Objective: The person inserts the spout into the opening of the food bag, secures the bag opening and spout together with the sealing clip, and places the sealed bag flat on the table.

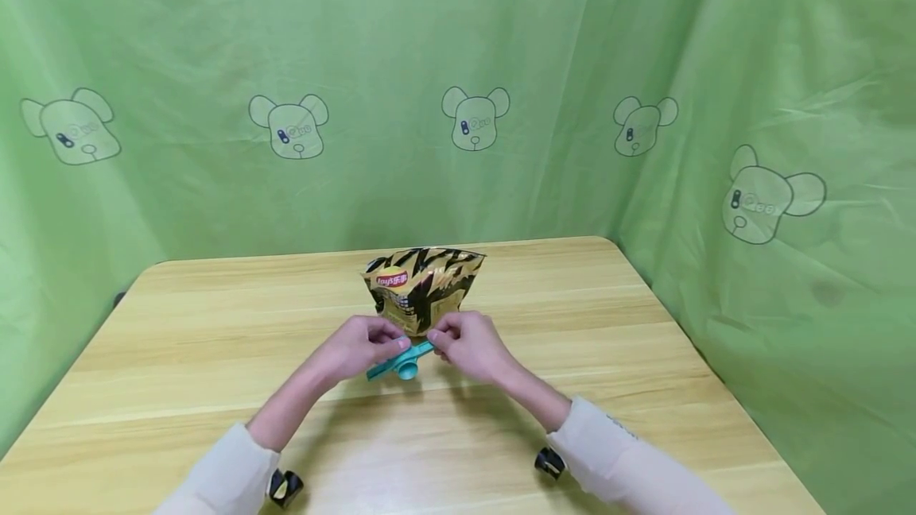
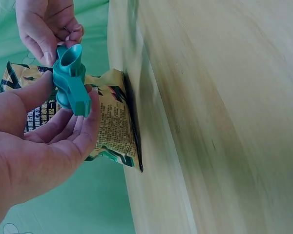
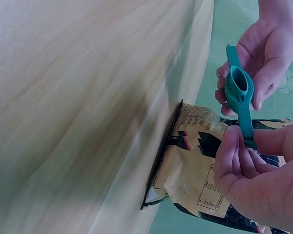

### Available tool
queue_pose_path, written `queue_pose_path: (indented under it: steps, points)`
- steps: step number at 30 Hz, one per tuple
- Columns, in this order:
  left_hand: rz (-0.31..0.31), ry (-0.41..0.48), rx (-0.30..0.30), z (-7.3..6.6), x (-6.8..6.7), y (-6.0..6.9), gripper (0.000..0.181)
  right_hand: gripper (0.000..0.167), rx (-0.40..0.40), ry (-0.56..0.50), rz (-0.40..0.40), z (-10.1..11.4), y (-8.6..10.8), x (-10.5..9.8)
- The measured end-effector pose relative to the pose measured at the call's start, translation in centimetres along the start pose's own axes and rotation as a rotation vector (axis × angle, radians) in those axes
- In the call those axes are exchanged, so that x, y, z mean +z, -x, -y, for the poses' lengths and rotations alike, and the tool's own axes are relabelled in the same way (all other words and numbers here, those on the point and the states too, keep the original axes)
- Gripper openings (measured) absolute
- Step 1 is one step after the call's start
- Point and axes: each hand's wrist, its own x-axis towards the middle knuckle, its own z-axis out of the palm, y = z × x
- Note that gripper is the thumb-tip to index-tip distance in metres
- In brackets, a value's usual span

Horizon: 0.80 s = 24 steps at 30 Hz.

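Both hands hold a teal bag clip with a round pouring spout (image 1: 408, 369) just in front of a standing gold-and-black Lay's chip bag (image 1: 422, 288). My left hand (image 1: 363, 348) grips the clip near its left part, thumb on one side and fingers on the other, as the left wrist view shows with the spout (image 2: 71, 57) facing up. The right hand (image 1: 468, 346) pinches the clip's other end between thumb and fingers. In the right wrist view the clip (image 3: 243, 109) looks closed, and the bag (image 3: 195, 161) stands behind it, apart from the clip.
A light wooden table (image 1: 215, 356) lies beneath the hands. Green curtains (image 1: 401, 38) with bear-head drawings hang behind it and along the sides. Beside the left sleeve is a small black object (image 1: 286, 489), and another black object (image 1: 549, 462) is by the right sleeve.
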Motion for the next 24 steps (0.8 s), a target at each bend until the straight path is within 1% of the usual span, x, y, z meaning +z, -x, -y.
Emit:
queue_pose_path:
  steps: [6, 10, 13, 17, 24]
  points:
    - [0.035, 0.092, -0.042, 0.19, -0.09, -0.22, 0.020, 0.010, -0.008, -0.012, -0.016, 0.14, 0.14, -0.02]
    - [0.052, 0.150, -0.027, 0.40, -0.03, -0.38, 0.018, 0.010, 0.004, -0.020, -0.017, 0.16, 0.19, -0.03]
    - [0.056, 0.168, -0.005, 0.51, 0.07, -0.43, 0.016, 0.012, 0.019, -0.007, -0.004, 0.18, 0.22, -0.17]
    - [0.039, 0.159, 0.004, 0.48, 0.17, -0.41, 0.015, 0.013, 0.037, 0.008, 0.016, 0.24, 0.28, -0.37]
    - [-0.016, 0.151, 0.009, 0.20, 0.10, -0.41, 0.018, 0.015, 0.036, -0.039, 0.031, 0.39, 0.16, -0.78]
